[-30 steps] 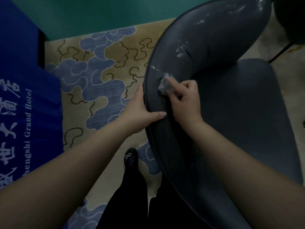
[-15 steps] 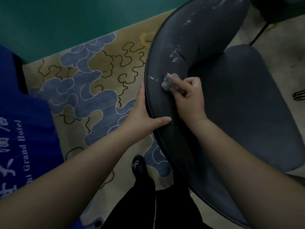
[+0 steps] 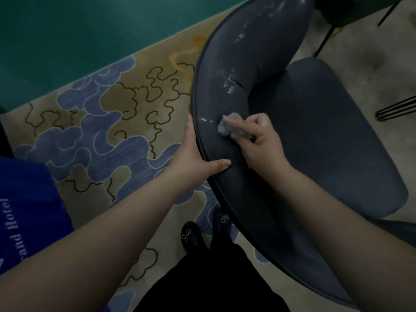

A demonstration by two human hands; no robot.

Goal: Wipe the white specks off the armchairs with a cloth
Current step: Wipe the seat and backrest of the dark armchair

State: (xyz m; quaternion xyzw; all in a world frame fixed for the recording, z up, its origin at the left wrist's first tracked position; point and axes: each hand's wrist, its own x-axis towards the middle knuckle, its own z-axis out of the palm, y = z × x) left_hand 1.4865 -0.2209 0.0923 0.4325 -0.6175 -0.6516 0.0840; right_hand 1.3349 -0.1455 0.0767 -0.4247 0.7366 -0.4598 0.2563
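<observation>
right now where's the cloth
In the head view the cloth is right of centre, pinched in the right hand against the armchair's backrest, beside some white specks.

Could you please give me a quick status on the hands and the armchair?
Right hand grips cloth on armchair backrest. Left hand braces the rim. White specks remain ahead. Nothing in the way.

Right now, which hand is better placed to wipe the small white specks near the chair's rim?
The right hand. It already grips the cloth, which sits just beside those specks. The left hand holds nothing and rests on the armchair's rim, steadying it.
</observation>
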